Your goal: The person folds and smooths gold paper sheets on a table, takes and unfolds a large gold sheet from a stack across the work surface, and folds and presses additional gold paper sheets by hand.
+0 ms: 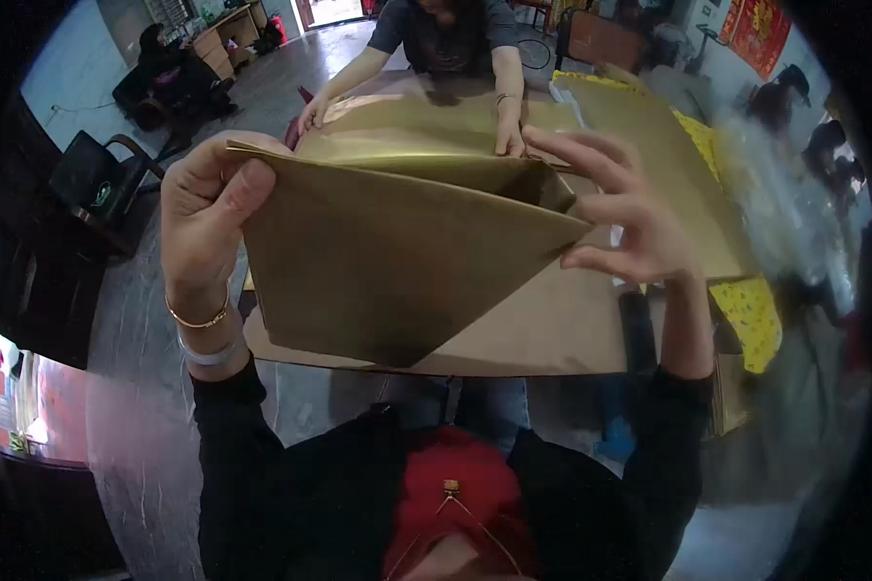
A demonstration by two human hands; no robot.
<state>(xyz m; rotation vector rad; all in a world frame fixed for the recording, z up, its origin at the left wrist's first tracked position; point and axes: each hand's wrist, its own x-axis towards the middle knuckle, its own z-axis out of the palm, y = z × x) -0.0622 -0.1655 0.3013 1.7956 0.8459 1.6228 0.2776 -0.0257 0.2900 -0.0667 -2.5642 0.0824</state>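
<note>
Paper [358, 252], brown and folded, raised over the work surface [543, 329] — best kept evenly taut, mouth uncrushed. Left hand [208, 203]: thumb and fingers pinching its upper corner. Right hand [639, 208]: fingers spread about the opposite corner — grip unclear. Beyond: a co-worker's hand [511, 138].

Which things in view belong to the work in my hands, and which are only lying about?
In the job:
folded brown paper, gripped by the left hand, the right hand at its edge
perhaps the brown sheet beyond it

Apparently just lying or standing about:
yellow patterned material
black chair
</note>
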